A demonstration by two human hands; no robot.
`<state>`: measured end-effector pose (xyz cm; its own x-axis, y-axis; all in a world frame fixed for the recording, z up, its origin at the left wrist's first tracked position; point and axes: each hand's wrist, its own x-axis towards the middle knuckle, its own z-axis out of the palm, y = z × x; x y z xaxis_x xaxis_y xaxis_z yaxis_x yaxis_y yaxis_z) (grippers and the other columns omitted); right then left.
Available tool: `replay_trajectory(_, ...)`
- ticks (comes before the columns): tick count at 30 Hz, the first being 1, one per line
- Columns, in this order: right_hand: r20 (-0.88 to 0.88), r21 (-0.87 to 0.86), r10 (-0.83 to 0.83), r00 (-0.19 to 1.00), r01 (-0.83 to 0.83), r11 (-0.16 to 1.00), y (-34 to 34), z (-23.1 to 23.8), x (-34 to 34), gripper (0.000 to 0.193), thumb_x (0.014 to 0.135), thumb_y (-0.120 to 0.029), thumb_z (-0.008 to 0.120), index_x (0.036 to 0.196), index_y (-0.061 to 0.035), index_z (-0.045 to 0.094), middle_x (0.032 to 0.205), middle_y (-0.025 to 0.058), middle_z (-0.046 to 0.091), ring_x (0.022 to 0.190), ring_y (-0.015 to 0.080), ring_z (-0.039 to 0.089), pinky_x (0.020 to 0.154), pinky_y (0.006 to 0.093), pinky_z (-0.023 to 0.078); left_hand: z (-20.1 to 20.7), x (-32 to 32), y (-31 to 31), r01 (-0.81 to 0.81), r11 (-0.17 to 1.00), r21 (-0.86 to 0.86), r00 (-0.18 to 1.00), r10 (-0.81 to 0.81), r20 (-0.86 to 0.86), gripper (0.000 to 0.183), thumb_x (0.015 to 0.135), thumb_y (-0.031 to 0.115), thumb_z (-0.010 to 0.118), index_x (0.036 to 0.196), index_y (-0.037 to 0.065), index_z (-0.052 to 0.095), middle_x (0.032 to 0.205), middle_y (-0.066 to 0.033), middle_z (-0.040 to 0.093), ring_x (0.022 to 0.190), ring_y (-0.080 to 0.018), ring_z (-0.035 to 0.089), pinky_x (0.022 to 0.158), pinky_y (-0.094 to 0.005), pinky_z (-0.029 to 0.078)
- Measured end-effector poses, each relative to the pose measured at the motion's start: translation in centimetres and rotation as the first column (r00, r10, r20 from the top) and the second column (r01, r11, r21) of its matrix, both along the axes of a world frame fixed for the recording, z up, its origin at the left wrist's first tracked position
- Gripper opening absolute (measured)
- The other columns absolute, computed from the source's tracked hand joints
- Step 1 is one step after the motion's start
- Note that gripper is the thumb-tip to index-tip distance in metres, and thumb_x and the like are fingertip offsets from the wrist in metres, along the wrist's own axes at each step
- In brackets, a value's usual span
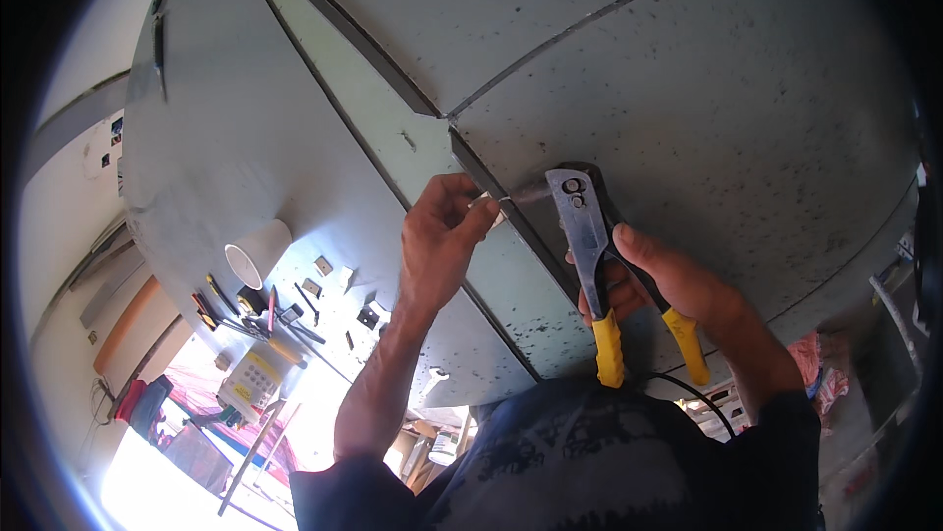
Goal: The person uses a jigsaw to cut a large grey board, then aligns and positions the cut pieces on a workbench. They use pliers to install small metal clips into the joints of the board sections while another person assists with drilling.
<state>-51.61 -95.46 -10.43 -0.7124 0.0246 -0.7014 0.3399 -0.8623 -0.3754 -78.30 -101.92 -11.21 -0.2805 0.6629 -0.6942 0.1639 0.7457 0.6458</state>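
My right hand (673, 280) is wrapped around a hand riveter (580, 217) with a grey metal head and yellow grips. The riveter's handles stand apart, and its nose points left at a raised dark metal strip (535, 248) on the panel. Across that strip, my left hand (437, 241) pinches a small light metal piece (498, 214) between thumb and fingers, pressed against the strip's edge. The nose tip comes close to the piece; whether they touch, I cannot tell.
A white cup (257, 254) lies tipped on the grey panel (226, 118). Around it are small square metal plates (323, 265) and several hand tools (272, 307). A pale yellow keypad-like device (250, 382) sits at the lower left. A second metal strip (373, 50) runs further up.
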Motion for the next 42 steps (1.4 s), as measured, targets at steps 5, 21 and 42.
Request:
replay_trajectory(5, -0.022, -0.145, -0.053, 0.998, 0.049, 0.988, 0.7, 0.4, -0.4, 0.082, 0.097, -0.075, 0.027, 0.128, -0.0036, 0.052, 0.099, 0.0189, 0.071, 0.094, 0.0299, 0.073, 0.084, 0.0419, 0.058, 0.0, -0.2, 0.0, -0.034, 0.999, 0.011, 0.999, 0.034, 0.034, 0.032, 0.091, 0.024, 0.074, 0.110, -0.001, 0.064, 0.082, -0.0035, 0.068, 0.074, -0.0100, 0.061, 0.073, -0.0265, 0.049)
replay_trajectory(21, 0.060, -0.042, 0.139, 0.988, -0.137, 0.990, 2.8, 1.6, -1.2, 0.086, 0.096, -0.076, 0.027, 0.132, -0.0019, 0.052, 0.099, 0.0205, 0.071, 0.094, 0.0314, 0.073, 0.081, 0.0429, 0.060, -0.3, -1.4, 0.3, -0.020, 1.000, -0.001, 0.997, 0.020, 0.072, 0.029, 0.091, 0.024, 0.073, 0.104, -0.002, 0.070, 0.084, -0.0062, 0.071, 0.077, -0.0112, 0.064, 0.074, -0.0280, 0.051)
replay_trajectory(42, 0.013, -0.261, -0.038, 0.999, 0.040, 0.965, 0.9, 0.8, -2.2, 0.063, 0.091, -0.061, 0.061, 0.114, -0.0029, 0.059, 0.095, 0.0173, 0.070, 0.090, 0.0331, 0.071, 0.084, 0.0459, 0.056, 1.1, 1.1, -7.3, -0.465, 0.865, 0.191, 0.884, 0.442, 0.151, 0.033, 0.096, 0.021, 0.062, 0.119, -0.002, 0.060, 0.097, -0.0036, 0.062, 0.086, -0.0111, 0.056, 0.084, -0.0281, 0.046)
